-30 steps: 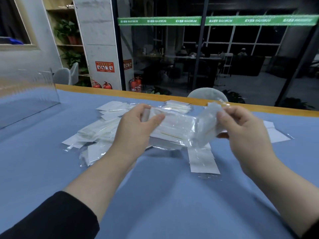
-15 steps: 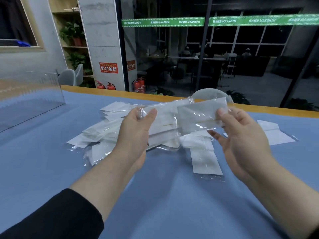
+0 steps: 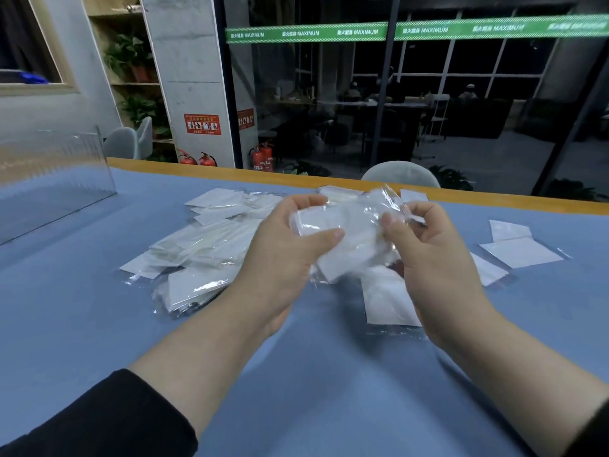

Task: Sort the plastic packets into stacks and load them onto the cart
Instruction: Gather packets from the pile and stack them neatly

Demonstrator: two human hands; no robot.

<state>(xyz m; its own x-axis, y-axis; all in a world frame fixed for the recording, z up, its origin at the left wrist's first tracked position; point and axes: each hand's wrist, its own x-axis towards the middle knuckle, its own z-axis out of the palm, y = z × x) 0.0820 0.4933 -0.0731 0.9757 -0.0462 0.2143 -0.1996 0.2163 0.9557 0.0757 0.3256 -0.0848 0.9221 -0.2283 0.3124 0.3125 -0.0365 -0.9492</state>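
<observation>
A small stack of clear plastic packets (image 3: pixel 354 232) with white inserts is held above the blue table between both hands. My left hand (image 3: pixel 286 255) grips its left end, thumb on top. My right hand (image 3: pixel 431 255) pinches its right end with thumb and fingers. A loose pile of the same packets (image 3: pixel 204 245) lies on the table to the left and behind my hands. One packet (image 3: pixel 385 301) lies flat under my right hand. Two more packets (image 3: pixel 517 249) lie apart at the right. No cart is in view.
The blue table (image 3: pixel 296 374) has a wooden far edge (image 3: pixel 230 173). A clear acrylic panel (image 3: pixel 56 179) stands at the far left. A grey chair back (image 3: pixel 400 174) shows beyond the table edge, with glass walls behind it.
My hands have drawn closer together and lower. The packet my right hand held spread out is now gathered onto the stack in my left hand.
</observation>
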